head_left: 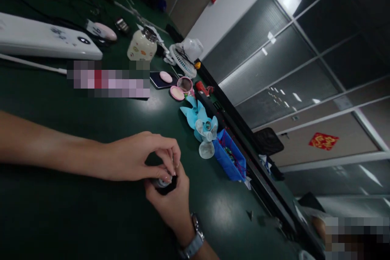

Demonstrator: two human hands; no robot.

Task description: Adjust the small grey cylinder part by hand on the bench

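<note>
Your left hand and right hand meet over the green table. Both close on a small dark part with a metal end, left fingertips pinching it from above, right hand cupping it from below (most of the part is hidden). Blue fan blades lie near, beyond your hands, just beside a blue bin.

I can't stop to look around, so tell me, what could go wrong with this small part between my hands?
The small dark part is pinched only by fingertips of the left hand and right hand; it could slip and be hard to spot on the dark green table. The stacked fan blades and blue bin sit close by, so a stray elbow might knock them.
</note>
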